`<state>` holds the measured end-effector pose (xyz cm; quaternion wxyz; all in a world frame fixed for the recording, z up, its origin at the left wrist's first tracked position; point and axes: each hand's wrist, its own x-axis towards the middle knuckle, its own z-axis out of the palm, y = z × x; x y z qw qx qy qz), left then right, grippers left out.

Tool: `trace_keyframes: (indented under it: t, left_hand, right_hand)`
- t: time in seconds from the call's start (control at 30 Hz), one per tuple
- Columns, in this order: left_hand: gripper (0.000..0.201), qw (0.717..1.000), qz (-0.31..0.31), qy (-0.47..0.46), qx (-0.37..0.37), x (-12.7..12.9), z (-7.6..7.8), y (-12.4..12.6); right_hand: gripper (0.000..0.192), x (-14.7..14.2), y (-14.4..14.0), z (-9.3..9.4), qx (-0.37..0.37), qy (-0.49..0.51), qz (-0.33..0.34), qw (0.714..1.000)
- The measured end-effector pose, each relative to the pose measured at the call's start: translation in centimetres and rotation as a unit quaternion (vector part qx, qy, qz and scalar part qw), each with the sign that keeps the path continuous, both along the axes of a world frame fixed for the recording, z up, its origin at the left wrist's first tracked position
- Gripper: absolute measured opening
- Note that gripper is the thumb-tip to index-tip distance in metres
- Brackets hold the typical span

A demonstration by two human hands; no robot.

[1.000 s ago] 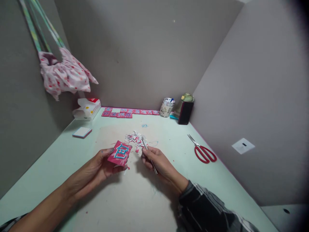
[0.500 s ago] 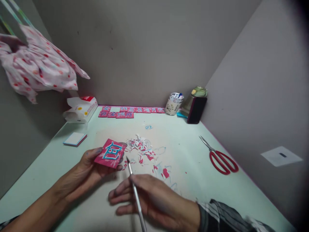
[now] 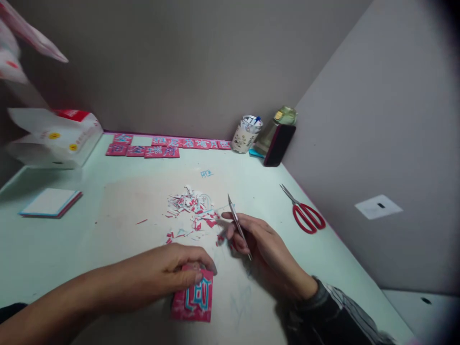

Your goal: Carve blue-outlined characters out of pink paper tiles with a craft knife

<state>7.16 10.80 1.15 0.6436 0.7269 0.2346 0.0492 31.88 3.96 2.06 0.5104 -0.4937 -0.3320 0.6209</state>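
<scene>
My left hand (image 3: 161, 270) grips a square red card (image 3: 196, 311) by its upper part, thumb on top and fingers round the far edge. A blue-and-white outlined character fills the card's face. To the right, my right hand (image 3: 268, 247) holds a slim silver craft knife (image 3: 235, 218) like a pen, its pointed blade upward and away from the card. Beyond both hands lies a heap of red and white paper scraps (image 3: 187, 201) on a beige board (image 3: 125, 201) marked with blue scribbles.
Red-handled scissors (image 3: 305, 218) lie at the right. A stack of square cards (image 3: 50, 202) sits left. Along the back wall are red character cards (image 3: 161, 151), a jar of pens (image 3: 245, 139), a green bottle (image 3: 266, 136), a dark phone (image 3: 280, 146) and a white paper bag (image 3: 74, 141).
My left hand has brought the red card down and right, toward the board, and turned it. My right hand with the craft knife has moved right and farther away. The view has shifted.
</scene>
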Motion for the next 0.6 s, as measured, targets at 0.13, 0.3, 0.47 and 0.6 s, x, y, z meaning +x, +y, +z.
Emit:
trace_keyframes:
  t: [0.13, 0.3, 0.47, 0.6]
  left_hand:
    - [0.039, 0.986, 0.134, 0.042, 0.089, 0.7, -1.6, -0.2]
    - [0.040, 0.975, 0.148, 0.035, 0.163, 0.3, -2.3, -0.4]
    - [0.066, 0.932, 0.143, 0.031, 0.332, -0.3, -3.4, -0.9]
    - [0.040, 0.900, 0.142, 0.030, 0.411, -0.2, -3.7, -1.0]
  right_hand:
    - [0.043, -0.2, -0.3, 0.4, 0.005, 0.016, 0.005, 1.000]
    - [0.022, -1.2, -1.0, 1.2, 0.012, 0.080, 0.001, 0.997]
    - [0.028, -2.0, -2.5, 0.4, 0.032, 0.043, -0.024, 0.998]
    - [0.020, -2.5, -3.6, -0.7, 0.119, -0.118, -0.043, 0.985]
